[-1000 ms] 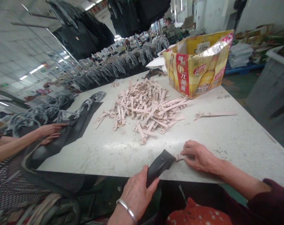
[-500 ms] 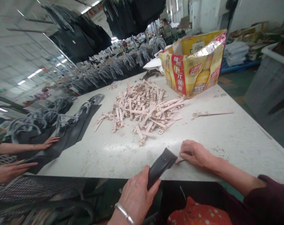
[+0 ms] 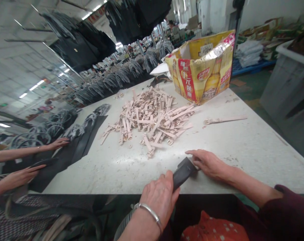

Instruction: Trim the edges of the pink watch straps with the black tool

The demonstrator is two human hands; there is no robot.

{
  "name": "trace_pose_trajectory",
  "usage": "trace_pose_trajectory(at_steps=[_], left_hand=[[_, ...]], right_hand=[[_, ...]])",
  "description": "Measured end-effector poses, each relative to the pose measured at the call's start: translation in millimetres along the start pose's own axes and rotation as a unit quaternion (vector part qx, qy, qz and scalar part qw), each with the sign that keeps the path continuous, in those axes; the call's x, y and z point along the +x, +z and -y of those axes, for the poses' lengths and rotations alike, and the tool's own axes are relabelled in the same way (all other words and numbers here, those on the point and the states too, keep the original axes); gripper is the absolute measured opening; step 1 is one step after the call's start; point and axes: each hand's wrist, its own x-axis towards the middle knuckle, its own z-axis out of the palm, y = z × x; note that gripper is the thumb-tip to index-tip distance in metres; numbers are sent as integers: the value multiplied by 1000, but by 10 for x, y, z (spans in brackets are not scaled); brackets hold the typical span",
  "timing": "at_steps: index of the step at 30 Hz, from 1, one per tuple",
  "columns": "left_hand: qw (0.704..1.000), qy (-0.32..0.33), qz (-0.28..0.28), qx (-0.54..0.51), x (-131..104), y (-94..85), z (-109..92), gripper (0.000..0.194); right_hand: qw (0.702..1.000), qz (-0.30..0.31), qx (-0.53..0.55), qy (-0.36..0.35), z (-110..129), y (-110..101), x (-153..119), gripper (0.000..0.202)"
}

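My left hand (image 3: 158,190), with a silver bangle at the wrist, is closed around a dark grey oblong piece (image 3: 184,172) with a broad, squared end. Its exact kind is unclear. My right hand (image 3: 208,164) is at that far end, its index finger stretched out to the left and the other fingers bent against or just behind the piece. My right thumb is mostly hidden. Beyond both hands lies a heap of pale pink straps with metal buckles (image 3: 152,117). A single buckled strap (image 3: 226,119) lies apart to the right.
A yellow beer carton (image 3: 201,72) stands open at the back of the white table (image 3: 252,157). At left, another person's hands (image 3: 32,172) rest on black bag pieces (image 3: 76,147). A grey bin (image 3: 285,80) stands to the right. Black bags (image 3: 79,40) hang overhead.
My left hand and the dark piece have shifted right, up against my right hand. My right index finger has straightened, and the pale bit at its fingertips no longer shows. The view has shifted slightly.
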Motion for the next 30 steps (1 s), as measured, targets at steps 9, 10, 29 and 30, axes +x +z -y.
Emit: trace_pose_trajectory(at_steps=[9, 10, 29, 30], left_hand=[[999, -6, 31, -5, -51, 29, 211, 25], [999, -6, 36, 1, -59, 18, 203, 26], [998, -40, 4, -47, -12, 86, 359, 23], [998, -34, 11, -47, -42, 87, 352, 22]], right_hand=[[1000, -6, 4, 6, 19, -10, 6, 50], [1000, -8, 3, 7, 20, -7, 6, 49], [1000, -9, 6, 22, 39, -28, 1, 44], [1000, -9, 5, 22, 39, -26, 1, 44]])
